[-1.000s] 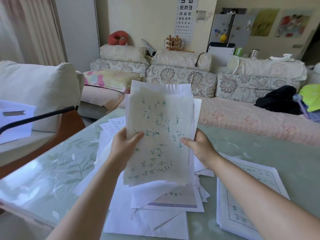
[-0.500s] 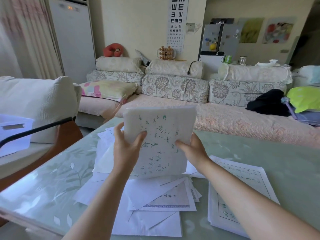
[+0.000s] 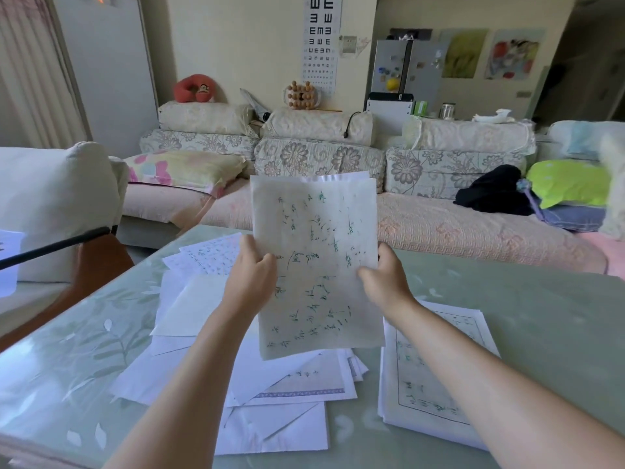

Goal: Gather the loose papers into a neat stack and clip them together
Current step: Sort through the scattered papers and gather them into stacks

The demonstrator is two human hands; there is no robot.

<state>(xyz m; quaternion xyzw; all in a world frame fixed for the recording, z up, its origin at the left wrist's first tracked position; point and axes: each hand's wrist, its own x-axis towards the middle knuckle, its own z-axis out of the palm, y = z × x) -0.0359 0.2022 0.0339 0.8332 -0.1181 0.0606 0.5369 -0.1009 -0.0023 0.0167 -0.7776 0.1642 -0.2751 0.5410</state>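
Observation:
I hold a bundle of papers [image 3: 316,252] upright above the table; its front sheet is thin and covered in green handwriting. My left hand [image 3: 252,275] grips the bundle's left edge and my right hand [image 3: 385,279] grips its right edge. Under the bundle lies a loose, fanned-out pile of white papers [image 3: 280,397] on the table. A separate, tidier stack of bordered sheets [image 3: 429,377] lies to the right, partly under my right forearm. No clip is in sight.
The papers lie on a pale green glass-topped table [image 3: 541,326] with a leaf pattern. A floral sofa [image 3: 439,231] runs behind it, and a cushioned wooden chair [image 3: 61,211] stands at the left. A black rod [image 3: 57,245] crosses the left side.
The bundle dropped toward the table half a second ago and is now raised again, upright, still held at both side edges. The view has also shifted slightly.

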